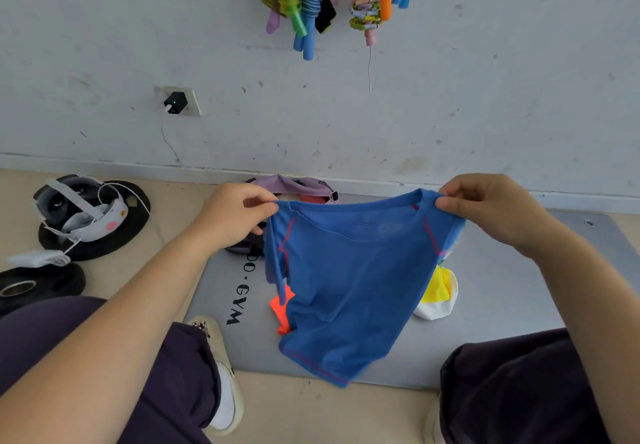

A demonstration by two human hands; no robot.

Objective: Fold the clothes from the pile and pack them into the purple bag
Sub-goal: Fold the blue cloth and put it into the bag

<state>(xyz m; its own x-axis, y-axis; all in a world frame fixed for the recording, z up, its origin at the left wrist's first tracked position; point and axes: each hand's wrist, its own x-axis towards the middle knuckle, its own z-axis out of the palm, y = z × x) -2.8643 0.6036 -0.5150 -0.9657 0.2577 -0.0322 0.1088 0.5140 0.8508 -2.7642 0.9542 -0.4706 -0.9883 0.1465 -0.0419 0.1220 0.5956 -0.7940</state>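
1. I am pinching the blue shirt (346, 277) at its shoulders with my left hand (235, 215) and right hand (491, 211), above the mat (485, 305).
2. It is not folded yet.
3. More clothes (438, 291) are waiting; the purple bag (294, 185) is lying behind.

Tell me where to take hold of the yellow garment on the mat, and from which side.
Probably pinch the yellow garment at its bunched top, coming from above on the person's right. It lies crumpled on the grey mat, its left part hidden behind the blue shirt held up by the left hand and right hand.
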